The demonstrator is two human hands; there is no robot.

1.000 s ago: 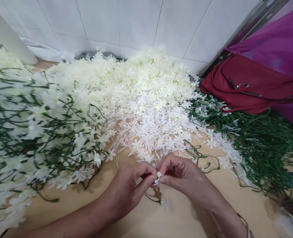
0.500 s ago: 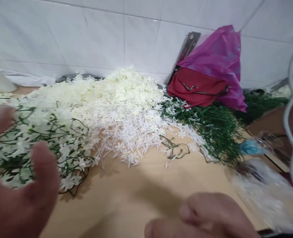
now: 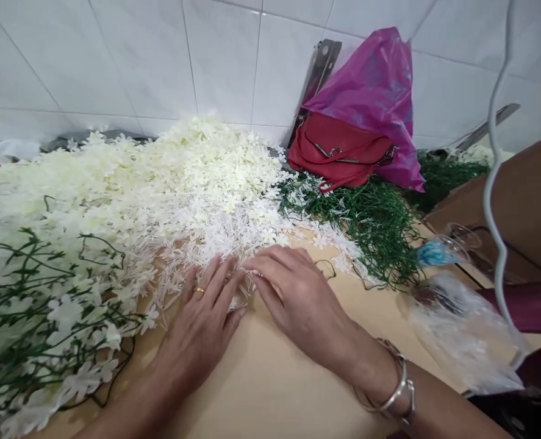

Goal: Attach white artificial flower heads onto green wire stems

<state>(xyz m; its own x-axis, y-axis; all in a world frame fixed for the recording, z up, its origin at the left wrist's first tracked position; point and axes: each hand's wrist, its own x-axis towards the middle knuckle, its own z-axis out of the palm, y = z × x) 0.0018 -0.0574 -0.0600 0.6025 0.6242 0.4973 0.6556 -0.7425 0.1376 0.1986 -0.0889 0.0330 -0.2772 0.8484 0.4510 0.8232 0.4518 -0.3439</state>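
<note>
My left hand [image 3: 206,317], with a ring on one finger, lies palm down with its fingers stretched out over the near edge of thin white plastic stems [image 3: 210,235]. Beside it, my right hand [image 3: 297,299] has its fingers bent and pressed together at the tips, close to the left fingertips. Whatever the right fingers pinch is hidden. Behind both hands rises a large heap of cream-white artificial flowers [image 3: 206,158]. At the left lie green artificial stems with white flowers on them [image 3: 64,317].
A red handbag [image 3: 338,149] and a purple plastic bag [image 3: 371,91] lean by the tiled wall. Below them is a heap of green stems [image 3: 375,231]. Clear plastic bags [image 3: 462,335] and a hanging grey cable [image 3: 496,183] are on the right.
Both hands have moved forward and together onto the edge of the white stems. The left hand was raised over the flowered stems at the left. The view has shifted.
</note>
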